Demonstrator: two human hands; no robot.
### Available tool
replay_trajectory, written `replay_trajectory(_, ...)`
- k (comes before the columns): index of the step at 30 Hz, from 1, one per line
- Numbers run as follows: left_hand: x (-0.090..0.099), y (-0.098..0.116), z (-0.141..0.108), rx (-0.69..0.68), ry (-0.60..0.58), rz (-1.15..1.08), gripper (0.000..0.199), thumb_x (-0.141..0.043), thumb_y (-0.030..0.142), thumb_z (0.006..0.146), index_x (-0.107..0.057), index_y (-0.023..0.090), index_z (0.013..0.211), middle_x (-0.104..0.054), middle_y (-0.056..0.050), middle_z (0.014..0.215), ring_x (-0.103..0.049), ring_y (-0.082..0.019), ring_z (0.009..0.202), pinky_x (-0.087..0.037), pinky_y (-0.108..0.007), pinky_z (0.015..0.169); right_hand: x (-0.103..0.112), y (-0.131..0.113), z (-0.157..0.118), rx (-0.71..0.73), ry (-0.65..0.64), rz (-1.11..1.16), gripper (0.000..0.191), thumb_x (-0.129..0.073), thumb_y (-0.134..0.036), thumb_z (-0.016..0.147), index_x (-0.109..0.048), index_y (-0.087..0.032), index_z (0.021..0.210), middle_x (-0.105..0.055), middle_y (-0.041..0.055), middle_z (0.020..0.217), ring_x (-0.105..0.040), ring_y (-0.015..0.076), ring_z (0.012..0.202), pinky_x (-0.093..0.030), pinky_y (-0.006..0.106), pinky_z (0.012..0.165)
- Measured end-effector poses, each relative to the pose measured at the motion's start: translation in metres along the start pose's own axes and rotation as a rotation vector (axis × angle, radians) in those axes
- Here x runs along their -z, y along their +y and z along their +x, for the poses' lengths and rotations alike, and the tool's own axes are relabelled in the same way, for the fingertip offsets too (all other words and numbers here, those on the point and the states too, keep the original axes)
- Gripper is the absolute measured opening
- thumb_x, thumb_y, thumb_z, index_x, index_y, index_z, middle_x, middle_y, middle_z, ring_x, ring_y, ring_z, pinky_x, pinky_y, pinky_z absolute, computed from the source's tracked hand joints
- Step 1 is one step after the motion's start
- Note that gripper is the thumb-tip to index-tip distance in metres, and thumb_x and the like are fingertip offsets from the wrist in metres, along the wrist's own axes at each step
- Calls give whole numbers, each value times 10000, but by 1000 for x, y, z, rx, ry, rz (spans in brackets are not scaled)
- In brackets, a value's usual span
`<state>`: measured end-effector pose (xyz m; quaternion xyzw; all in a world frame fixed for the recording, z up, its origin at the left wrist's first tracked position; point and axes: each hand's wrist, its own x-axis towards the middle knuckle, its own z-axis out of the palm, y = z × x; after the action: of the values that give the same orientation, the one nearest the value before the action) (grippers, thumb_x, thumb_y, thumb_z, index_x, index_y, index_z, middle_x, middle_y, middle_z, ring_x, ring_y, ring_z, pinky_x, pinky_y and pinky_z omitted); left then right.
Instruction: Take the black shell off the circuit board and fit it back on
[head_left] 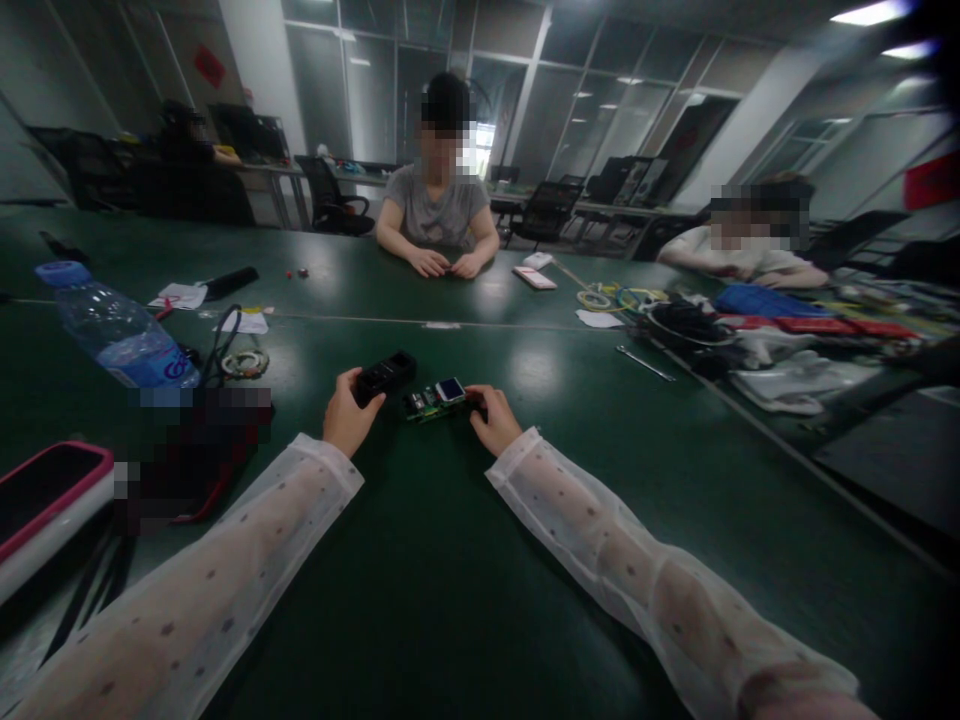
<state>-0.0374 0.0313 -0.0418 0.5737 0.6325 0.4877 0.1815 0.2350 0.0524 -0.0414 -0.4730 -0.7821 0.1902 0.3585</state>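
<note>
My left hand is closed on the near-left end of a black rectangular device casing, thumb on the near side. Just right of the casing is a green circuit board with a small square screen on top. My right hand grips the board's right end between thumb and fingers. Casing and board are close together, low over the green table or on it; which of these I cannot tell. Sheer white sleeves with dark spots cover both forearms.
A water bottle leans at the left, near a pink-edged device. A wrench lies to the right, before a pile of cables and cloth. Across the green table sits a person in grey; another person leans at the right.
</note>
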Motion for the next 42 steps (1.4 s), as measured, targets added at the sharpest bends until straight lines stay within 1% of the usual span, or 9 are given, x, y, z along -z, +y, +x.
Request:
replay_trajectory(3,0,-1,1,-9,4,8,565,-691,325,735,-454,200,1232,-599,-137,1166,-578,-290,1109,-439,-513,946,-1,1,0,9,17,-1,446,-470,-32,734,-497,-201,1146,-556,71,1044,-513,215,1049,-466,444,933)
replay_trajectory(6,-1,-2,0,-4,8,0,544,-692,328,733,-469,210,1216,-608,-122,1148,-586,-282,1095,-447,-505,940,-1,3,0,12,7,0,444,-472,-45,742,-494,-203,1156,-557,69,1060,-510,216,1061,-469,444,929)
replay_trajectory(11,0,0,0,-7,3,-18,524,-692,323,736,-480,208,1201,-607,-125,1153,-585,-281,1097,-448,-509,940,-1,5,-1,-10,-15,5,438,-476,-75,761,-489,-221,1174,-543,69,1100,-513,226,1087,-475,473,924)
replay_trajectory(18,2,3,-1,1,-10,-17,519,-688,309,746,-474,207,1208,-601,-130,1173,-583,-284,1100,-452,-519,935,0,1,0,-12,-8,10,443,-474,-58,748,-498,-210,1163,-549,71,1080,-512,220,1086,-468,460,943)
replay_trajectory(26,1,1,0,-11,-11,-41,506,-698,287,741,-483,216,1193,-603,-122,1168,-578,-283,1113,-446,-521,948,0,4,0,-3,-13,1,428,-473,-69,758,-491,-205,1164,-551,72,1092,-510,222,1079,-472,456,936)
replay_trajectory(34,1,5,0,27,-14,34,528,-689,295,747,-466,199,1216,-609,-110,1165,-584,-260,1104,-454,-465,949,0,-2,0,28,21,-5,435,-470,-35,739,-500,-205,1138,-565,80,1044,-512,233,1048,-469,451,919)
replay_trajectory(38,1,6,-1,36,-29,28,534,-685,305,752,-461,203,1226,-595,-117,1194,-571,-269,1123,-452,-482,950,0,-2,0,31,22,9,432,-466,-37,742,-502,-215,1133,-566,72,1037,-512,232,1043,-470,453,915)
replay_trajectory(42,1,4,-1,33,-31,24,539,-689,306,749,-460,205,1227,-589,-118,1202,-564,-273,1134,-448,-497,954,1,-3,0,20,8,1,417,-467,-42,746,-501,-184,1137,-572,92,1052,-504,239,1045,-467,457,918)
